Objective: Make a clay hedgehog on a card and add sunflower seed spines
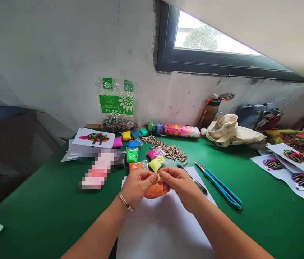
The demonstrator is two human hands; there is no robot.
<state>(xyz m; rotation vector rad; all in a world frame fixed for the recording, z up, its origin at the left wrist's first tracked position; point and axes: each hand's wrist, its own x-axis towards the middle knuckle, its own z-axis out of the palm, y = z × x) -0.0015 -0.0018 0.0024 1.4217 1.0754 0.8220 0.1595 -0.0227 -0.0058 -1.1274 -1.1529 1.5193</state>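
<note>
Left hand [138, 187]: grasping; my fingers pinch the yellow clay bit [159, 176], and my wrist, with a silver bangle [126, 202] on it, sits over the near part of the paper sheet [152, 230].

Right hand [179, 183]: grasping too; it pinches the same bit from the other side, my fingertips meeting those of my left hand above the paper sheet.

Orange clay patty [153, 191]: flat on the paper sheet, right under my hands, partly hidden by them.

Green surface [60, 201]: carries the paper sheet and everything else here.

Clay packets [156, 164]: just beyond the paper sheet, yellow, orange, green, pink and blue.

Striped seeds [168, 151]: in a loose pile beyond the paper sheet, behind the packets.

Blue-handled cutter [222, 189]: just right of the paper sheet.

Seed-and-clay hedgehog pictures [294, 169]: well to the right of the paper sheet, overlapping.
</note>
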